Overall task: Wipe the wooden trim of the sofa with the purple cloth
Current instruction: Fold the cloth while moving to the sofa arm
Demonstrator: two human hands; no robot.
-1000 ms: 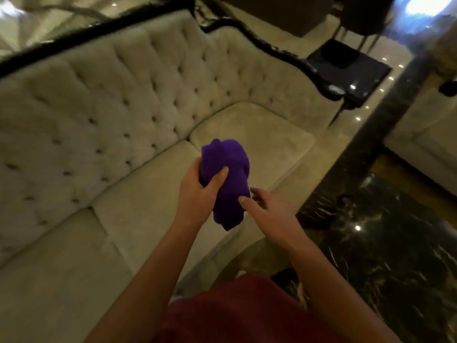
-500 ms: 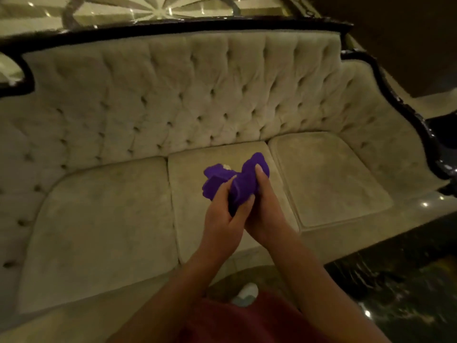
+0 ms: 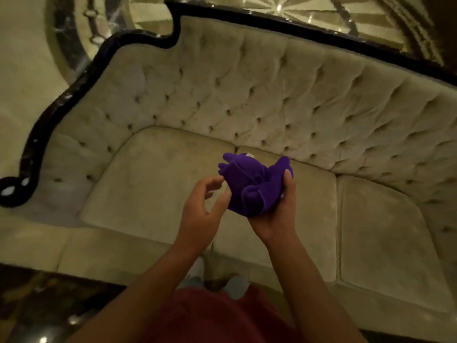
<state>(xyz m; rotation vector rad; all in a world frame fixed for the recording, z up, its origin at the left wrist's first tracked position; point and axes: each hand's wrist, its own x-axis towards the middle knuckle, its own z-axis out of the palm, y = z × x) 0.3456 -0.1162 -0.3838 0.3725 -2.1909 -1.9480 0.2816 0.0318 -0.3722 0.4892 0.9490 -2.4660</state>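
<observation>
A bunched purple cloth (image 3: pixel 254 185) rests in my right hand (image 3: pixel 277 214), whose palm and fingers cup it from below and the right. My left hand (image 3: pixel 201 209) hovers just left of the cloth with fingers curled and apart, holding nothing. Both hands are over the seat of a cream tufted sofa (image 3: pixel 272 95). Its dark glossy wooden trim (image 3: pixel 64 100) curves along the left armrest and runs across the top of the backrest, well away from my hands.
Three seat cushions (image 3: pixel 158 181) lie below my hands. Pale patterned floor (image 3: pixel 296 11) shows behind the sofa and dark marble floor (image 3: pixel 44 305) in front at the lower left. My red clothing (image 3: pixel 215 318) fills the bottom middle.
The view has swung left along the sofa to its left armrest. The cloth has passed from both hands into my right hand alone, and my left hand has let go.
</observation>
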